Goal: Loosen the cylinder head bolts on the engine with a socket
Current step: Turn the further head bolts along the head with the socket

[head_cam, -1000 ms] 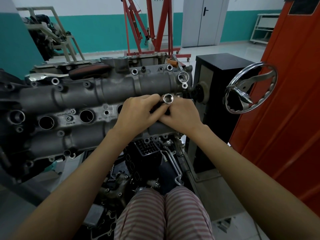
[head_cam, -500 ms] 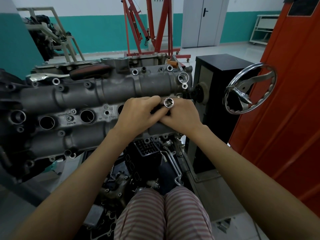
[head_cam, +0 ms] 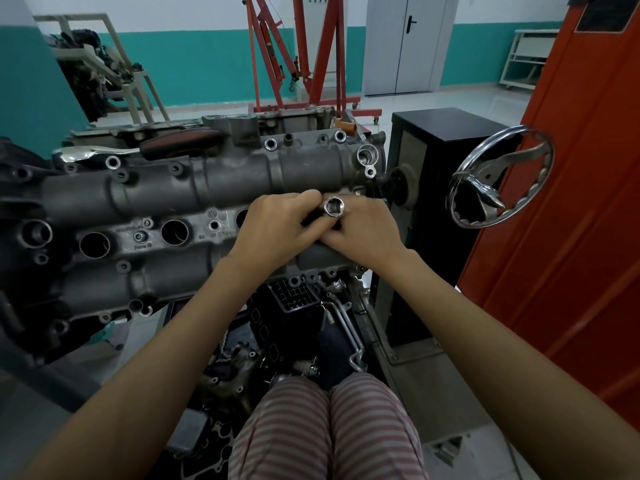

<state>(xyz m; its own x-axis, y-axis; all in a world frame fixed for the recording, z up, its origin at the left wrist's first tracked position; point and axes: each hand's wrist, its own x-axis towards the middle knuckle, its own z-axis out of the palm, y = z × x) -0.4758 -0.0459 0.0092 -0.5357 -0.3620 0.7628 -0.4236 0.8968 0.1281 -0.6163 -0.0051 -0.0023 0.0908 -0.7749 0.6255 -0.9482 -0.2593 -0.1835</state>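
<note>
The grey engine [head_cam: 145,216] fills the left and middle of the view, lying lengthwise on its stand, its cast cover studded with round bores and small bolt holes. To its right stands a black stand box [head_cam: 440,174] with a chromed handwheel [head_cam: 500,176] beside an orange panel [head_cam: 585,188]; a red hoist frame [head_cam: 322,53] rises behind, near the teal-banded wall. A ratchet handle [head_cam: 138,148] with a dark grip lies along the far top edge of the engine.

Both forearms reach forward from the lower corners and converge over the right end of the engine. The left hand [head_cam: 277,226] lies knuckles up, fingers curled inward toward the middle, thumb stretched along the top. The right hand [head_cam: 363,230] meets it from the other side, its fingers bent and tucked against the left fingers, so the two hands press together around a dark tool part that I cannot make out. Between them the chrome socket [head_cam: 334,206] stands up, its open hexagonal mouth facing the camera, pinched by fingers of both hands just above the engine cover. Striped trouser knees [head_cam: 329,427] show at the bottom.
</note>
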